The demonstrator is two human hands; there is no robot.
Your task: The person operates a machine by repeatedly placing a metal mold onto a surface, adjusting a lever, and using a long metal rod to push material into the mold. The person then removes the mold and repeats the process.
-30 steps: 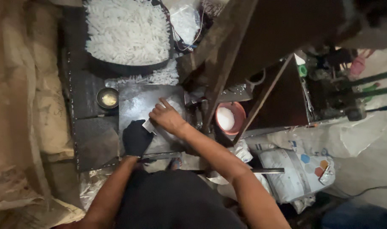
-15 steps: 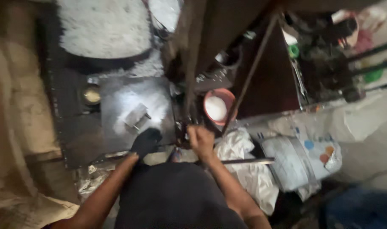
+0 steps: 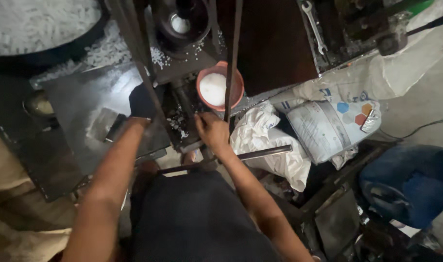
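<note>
My left hand (image 3: 142, 101) wears a dark glove and rests at the edge of a shiny metal sheet (image 3: 80, 104), partly behind a slanted bar of the dark machine (image 3: 182, 29). Its fingers are hidden. A small pale flat piece (image 3: 102, 124) lies on the sheet just left of that wrist. My right hand (image 3: 210, 131) is bare, its fingers curled over a dark metal block (image 3: 182, 127) low on the machine, where white crumbs lie. An orange bowl (image 3: 233, 80) of white powder stands just above the right hand.
A big dark pan (image 3: 32, 24) of white pellets is at the top left, with pellets spilled (image 3: 158, 58) near it. White sacks (image 3: 323, 128) lie to the right, a blue bundle (image 3: 410, 184) beyond. A metal rod (image 3: 260, 154) crosses my lap. A wrench (image 3: 314, 26) lies on the machine.
The view has moved closer and to the right. My right hand left the metal sheet and came down onto the machine's block. The gloved left hand moved up along the sheet's edge.
</note>
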